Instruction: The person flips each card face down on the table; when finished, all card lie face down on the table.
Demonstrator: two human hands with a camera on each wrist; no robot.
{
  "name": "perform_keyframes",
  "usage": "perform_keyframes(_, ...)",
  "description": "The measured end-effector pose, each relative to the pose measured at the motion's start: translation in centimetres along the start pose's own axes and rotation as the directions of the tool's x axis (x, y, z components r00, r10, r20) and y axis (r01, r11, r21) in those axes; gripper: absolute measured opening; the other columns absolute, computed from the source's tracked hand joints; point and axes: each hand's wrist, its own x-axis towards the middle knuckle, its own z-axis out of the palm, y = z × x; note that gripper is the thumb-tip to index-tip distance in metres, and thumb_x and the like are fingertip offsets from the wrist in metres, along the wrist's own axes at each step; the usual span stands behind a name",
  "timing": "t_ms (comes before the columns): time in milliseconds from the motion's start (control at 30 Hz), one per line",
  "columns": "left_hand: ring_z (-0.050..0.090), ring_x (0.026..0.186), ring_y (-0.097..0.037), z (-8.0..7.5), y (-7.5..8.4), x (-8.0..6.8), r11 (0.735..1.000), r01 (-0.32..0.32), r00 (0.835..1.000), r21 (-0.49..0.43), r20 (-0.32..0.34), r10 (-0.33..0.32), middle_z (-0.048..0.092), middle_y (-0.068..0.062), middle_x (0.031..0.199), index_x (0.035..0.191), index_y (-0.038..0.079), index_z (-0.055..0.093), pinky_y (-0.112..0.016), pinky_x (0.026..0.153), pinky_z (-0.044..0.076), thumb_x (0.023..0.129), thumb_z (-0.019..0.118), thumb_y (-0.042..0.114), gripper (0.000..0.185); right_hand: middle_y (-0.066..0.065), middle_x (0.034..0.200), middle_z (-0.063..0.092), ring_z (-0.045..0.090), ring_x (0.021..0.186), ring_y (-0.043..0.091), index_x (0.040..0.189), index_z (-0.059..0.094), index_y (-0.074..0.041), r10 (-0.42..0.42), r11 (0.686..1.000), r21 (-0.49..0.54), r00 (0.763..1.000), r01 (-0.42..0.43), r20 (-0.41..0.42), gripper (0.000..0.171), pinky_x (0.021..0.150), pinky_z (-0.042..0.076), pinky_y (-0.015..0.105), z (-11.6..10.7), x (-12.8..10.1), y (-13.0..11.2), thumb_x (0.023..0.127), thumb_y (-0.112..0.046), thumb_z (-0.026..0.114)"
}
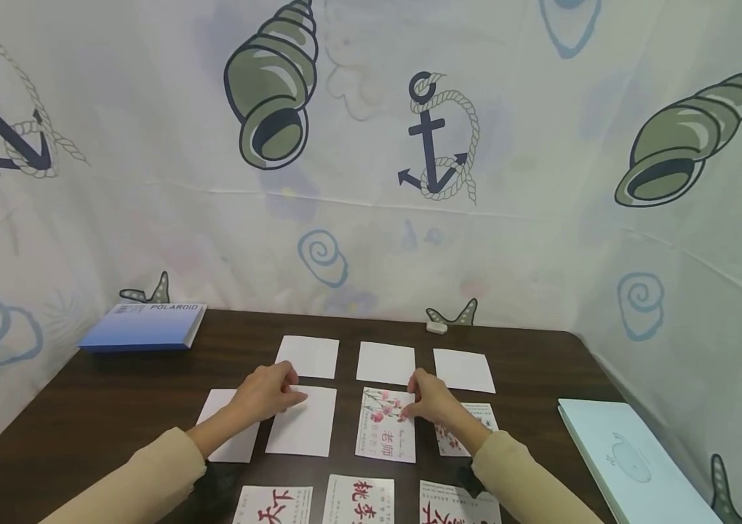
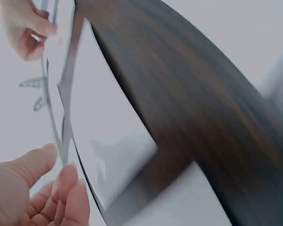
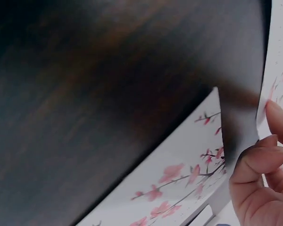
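My left hand (image 1: 265,393) hovers around the upper edge of a blank white card (image 1: 302,429), its thumb and fingers apart with the thumb over the card. In the left wrist view, a card's edge runs past my fingertips. My right hand (image 1: 435,400) spans the upper right corner of a card with pink blossoms and red characters (image 1: 379,435). Its thumb lies at that card's right side, a finger close to the top edge. Under my right forearm, another blossom card (image 1: 481,416) is partly covered. A second blank card (image 1: 235,450) lies partly behind my left wrist.
Three blank white cards (image 1: 386,362) form the back row. Several cards with red characters (image 1: 359,502) lie along the front. A blue box (image 1: 142,327) stands at the back left, a white box (image 1: 633,458) at the right, and a small white block (image 1: 436,328) at the back edge.
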Motion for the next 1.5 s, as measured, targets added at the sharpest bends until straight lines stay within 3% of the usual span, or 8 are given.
perform_keyframes(233,0.058,0.060,-0.010,3.2,3.4,1.9,0.956,0.018,0.995,-0.294,0.100,0.012,0.059,-0.002,0.074,0.097,0.002,0.063,-0.025,0.051,0.051,0.078,0.075,0.012,0.025,0.006,0.074,0.046,0.042,0.065,0.015,0.090,0.045,-0.004,-0.052,0.997,0.050,0.998,0.053,-0.021,0.033,0.053,0.036,0.025,-0.2,-0.2,0.9,0.075,0.002,0.074)
perform_keyframes(400,0.060,0.063,-0.012,5.4,4.8,2.9,0.940,-0.013,0.992,-0.341,0.112,0.054,0.062,-0.004,0.081,0.103,-0.001,0.062,-0.025,0.054,0.053,0.079,0.074,0.011,0.029,0.004,0.075,0.048,0.043,0.066,0.014,0.090,0.045,-0.006,-0.091,0.994,0.063,0.995,0.093,-0.038,0.031,0.053,0.037,0.022,-0.2,-0.4,1.2,0.076,0.001,0.073)
perform_keyframes(567,0.059,0.058,-0.011,6.6,5.5,3.4,0.931,-0.040,0.995,-0.364,0.070,0.070,0.062,-0.003,0.073,0.092,0.001,0.061,-0.024,0.051,0.052,0.078,0.073,0.007,0.019,0.001,0.074,0.046,0.043,0.065,0.013,0.088,0.045,-0.006,-0.113,0.991,0.071,0.992,0.117,-0.059,0.031,0.052,0.036,0.022,-0.3,-0.4,1.2,0.077,0.001,0.073)
perform_keyframes(867,0.055,0.053,-0.009,6.8,5.9,3.7,0.937,-0.034,0.997,-0.349,0.048,0.054,0.055,-0.001,0.067,0.085,0.005,0.058,-0.021,0.049,0.049,0.077,0.071,0.003,0.015,0.005,0.075,0.049,0.045,0.063,0.011,0.094,0.051,-0.001,-0.101,0.982,0.140,0.978,0.127,-0.181,0.026,0.050,0.039,0.018,0.4,-1.3,0.2,0.079,-0.003,0.072)
perform_keyframes(1167,0.059,0.054,-0.009,5.7,7.0,3.6,0.886,0.044,0.993,-0.462,0.120,0.014,0.057,-0.004,0.070,0.091,0.002,0.059,-0.027,0.052,0.055,0.074,0.065,0.001,0.018,-0.002,0.068,0.053,0.046,0.051,0.003,0.089,0.053,-0.001,-0.162,0.953,0.254,0.986,0.165,-0.035,0.032,0.044,0.037,0.015,2.9,-2.8,-3.7,0.080,-0.023,0.074)
perform_keyframes(1267,0.061,0.056,-0.009,5.4,7.3,3.3,0.864,0.038,0.989,-0.502,0.145,0.041,0.060,-0.004,0.072,0.095,0.000,0.059,-0.027,0.054,0.056,0.078,0.063,0.003,0.017,-0.001,0.067,0.055,0.046,0.050,0.002,0.089,0.052,-0.001,-0.159,0.952,0.258,0.986,0.165,-0.044,0.028,0.044,0.037,0.015,3.1,-2.9,-4.0,0.079,-0.017,0.073)
perform_keyframes(1367,0.063,0.061,-0.010,5.4,7.1,3.1,0.818,0.056,0.979,-0.572,0.191,0.066,0.063,-0.005,0.075,0.100,-0.003,0.060,-0.028,0.058,0.057,0.087,0.059,0.007,0.016,0.001,0.067,0.059,0.049,0.049,0.001,0.087,0.053,0.000,-0.168,0.951,0.252,0.983,0.180,-0.069,0.021,0.043,0.040,0.015,2.9,-3.2,-4.1,0.077,-0.007,0.069)
perform_keyframes(1500,0.067,0.073,-0.014,5.4,6.4,2.8,0.764,0.093,0.952,-0.639,0.282,0.120,0.066,-0.009,0.089,0.111,-0.005,0.059,-0.031,0.067,0.057,0.096,0.053,0.011,0.023,0.003,0.068,0.061,0.053,0.049,0.003,0.091,0.054,0.002,-0.150,0.929,0.329,0.984,0.172,-0.091,0.018,0.043,0.045,0.017,2.2,-3.9,-4.3,0.077,-0.002,0.065)
